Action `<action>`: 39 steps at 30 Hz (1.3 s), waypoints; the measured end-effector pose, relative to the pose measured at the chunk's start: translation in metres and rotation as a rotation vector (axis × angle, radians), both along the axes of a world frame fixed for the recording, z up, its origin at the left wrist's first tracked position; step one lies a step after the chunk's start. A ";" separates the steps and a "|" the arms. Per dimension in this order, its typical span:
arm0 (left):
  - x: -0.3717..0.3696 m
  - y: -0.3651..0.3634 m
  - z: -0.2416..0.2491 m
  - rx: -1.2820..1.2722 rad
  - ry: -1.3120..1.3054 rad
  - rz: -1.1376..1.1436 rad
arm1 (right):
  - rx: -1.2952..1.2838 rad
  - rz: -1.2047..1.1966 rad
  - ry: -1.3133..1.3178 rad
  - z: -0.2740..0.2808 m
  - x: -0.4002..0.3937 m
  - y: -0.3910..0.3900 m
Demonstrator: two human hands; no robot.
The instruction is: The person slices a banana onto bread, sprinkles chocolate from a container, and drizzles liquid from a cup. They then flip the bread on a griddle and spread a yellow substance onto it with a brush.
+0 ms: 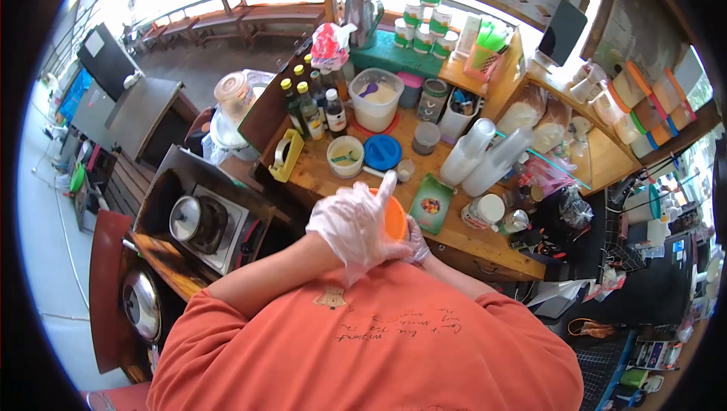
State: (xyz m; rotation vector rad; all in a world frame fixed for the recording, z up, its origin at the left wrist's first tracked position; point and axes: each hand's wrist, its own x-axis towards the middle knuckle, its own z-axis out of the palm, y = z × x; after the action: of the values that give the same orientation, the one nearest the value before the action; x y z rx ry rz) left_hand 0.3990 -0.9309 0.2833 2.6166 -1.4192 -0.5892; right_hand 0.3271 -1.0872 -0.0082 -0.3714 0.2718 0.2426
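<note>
An orange plastic container point(394, 219) is close in front of my chest, at the front edge of the wooden counter. My left hand point(350, 219), in a loose clear plastic glove, grips its left side, with one finger stretched up along the rim. Also gloved, my right hand point(416, 243) is closed around the lower right side, mostly behind the container. What is inside the container is hidden from view. Just beyond my left fingertips lie a small white scoop point(405, 169) and a blue round lid point(382, 152). A green packet point(432, 205) lies to the right.
A white tub point(345, 157), sauce bottles point(310, 112) and a large clear bucket point(375, 104) of pale powder stand on the counter. Stacked plastic cups point(485, 157) lie at right, near a white jar point(483, 212). To my left is a gas stove point(219, 233) with a lidded pot point(186, 219).
</note>
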 end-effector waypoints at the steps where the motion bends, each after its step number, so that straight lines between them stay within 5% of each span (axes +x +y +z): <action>1: 0.001 0.001 0.004 -0.015 0.059 0.137 | -0.129 0.000 -0.032 0.016 0.002 0.004; 2: 0.008 0.012 -0.025 -0.158 -0.084 -0.081 | -0.151 -0.030 -0.028 0.035 -0.006 0.007; 5: 0.008 0.007 -0.025 -0.025 -0.032 -0.009 | 0.053 -0.090 0.104 -0.002 0.010 0.014; 15: 0.054 -0.005 -0.014 0.182 0.092 0.639 | 0.260 0.083 0.073 -0.033 0.071 0.039; 17: 0.079 0.020 -0.024 0.299 -0.073 0.134 | 0.130 0.049 -0.004 -0.044 0.085 0.047; 18: 0.089 0.032 -0.039 0.304 -0.068 0.130 | 0.107 0.006 0.065 -0.029 0.087 0.050; 20: 0.104 0.049 -0.071 -0.227 -0.292 -0.108 | 0.204 0.029 0.107 -0.029 0.098 0.056; 21: 0.107 0.045 -0.067 -0.221 -0.283 -0.115 | 0.296 0.054 0.140 -0.029 0.104 0.059; 23: 0.114 0.031 -0.052 0.048 0.046 0.364 | 0.315 0.086 0.080 -0.027 0.115 0.064; 29: 0.153 0.044 -0.081 -0.047 -0.090 0.144 | 0.282 0.005 0.129 -0.039 0.150 0.075; 31: 0.165 0.039 -0.073 -0.027 0.061 0.445 | 0.294 -0.003 0.126 -0.045 0.157 0.077; 35: 0.216 0.061 -0.109 -0.654 0.336 0.527 | 0.281 -0.110 0.173 -0.071 0.172 0.081; 37: 0.237 0.077 -0.125 -0.902 0.731 0.793 | 0.268 -0.138 0.179 -0.075 0.176 0.080; 39: 0.257 0.103 -0.174 -1.132 0.836 0.935 | 0.285 -0.169 0.182 -0.079 0.177 0.077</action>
State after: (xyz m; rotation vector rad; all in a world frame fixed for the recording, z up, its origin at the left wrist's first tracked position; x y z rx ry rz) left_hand 0.6558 -0.8276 0.1091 1.4726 -0.0685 -0.4223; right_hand 0.5038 -1.0097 -0.0868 -0.0432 0.4397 0.1458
